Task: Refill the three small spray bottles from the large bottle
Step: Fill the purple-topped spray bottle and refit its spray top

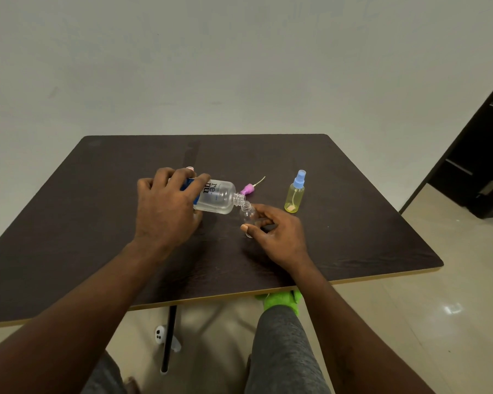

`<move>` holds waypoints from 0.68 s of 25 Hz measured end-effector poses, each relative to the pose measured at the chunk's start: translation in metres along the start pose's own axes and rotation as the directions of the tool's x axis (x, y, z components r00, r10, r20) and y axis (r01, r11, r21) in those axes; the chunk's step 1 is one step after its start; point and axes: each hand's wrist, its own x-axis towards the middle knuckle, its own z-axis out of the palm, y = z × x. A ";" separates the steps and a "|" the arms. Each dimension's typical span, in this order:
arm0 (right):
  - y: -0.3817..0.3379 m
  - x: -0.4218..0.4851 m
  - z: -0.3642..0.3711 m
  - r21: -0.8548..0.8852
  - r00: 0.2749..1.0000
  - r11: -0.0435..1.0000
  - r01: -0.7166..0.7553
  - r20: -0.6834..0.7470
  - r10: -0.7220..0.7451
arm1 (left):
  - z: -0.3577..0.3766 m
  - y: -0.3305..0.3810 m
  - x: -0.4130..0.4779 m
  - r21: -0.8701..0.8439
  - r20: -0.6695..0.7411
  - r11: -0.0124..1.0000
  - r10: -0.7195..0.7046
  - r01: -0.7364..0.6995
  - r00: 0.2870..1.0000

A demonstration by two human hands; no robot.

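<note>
- The left hand (165, 206) is wrapped around the body of the large bottle (219, 197). It holds the bottle tipped nearly on its side above the worktop (367, 223), uncapped, with the neck pointing toward 3 o'clock.
- The right hand (279, 234) pinches the small clear bottle (249, 218) between thumb and fingers. That bottle leans so its open mouth meets the large bottle's neck, lip against lip, near the middle of the worktop.
- I judge this to be the pouring step for this one small bottle. No stream can be made out, and the clear bottle's level is too hard to read to say how full it is.
- Its pink spray head (248, 189), with the dip tube attached, lies on the worktop just at 12 o'clock of the two mouths. It has yet to be screwed back on.
- The yellow spray bottle (295, 194) stands upright with its blue head on, at about 2 o'clock from the right hand and apart from it. Whether it is already refilled or waiting its turn cannot be told.
- Of a third small bottle, only a pinkish tip (190, 168) shows at 12 o'clock behind the left hand. Its state is hidden.
- Left to do, by my reading: finish this fill, recap the clear bottle, then deal with any of the other two that remain unfilled and close the large bottle.
</note>
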 end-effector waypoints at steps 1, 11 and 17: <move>0.000 0.000 0.000 -0.002 1.000 1.000 -0.001 0.005 0.001 | 0.000 0.000 0.001 0.005 0.003 1.000 0.001 -0.001 1.000; -0.001 0.000 -0.001 -0.004 1.000 1.000 -0.021 -0.003 0.021 | 0.001 0.000 0.004 0.006 0.008 1.000 0.007 -0.007 1.000; 0.001 0.001 0.001 -0.002 1.000 1.000 -0.025 -0.005 0.025 | 0.002 0.000 0.003 0.001 0.005 1.000 0.000 0.000 1.000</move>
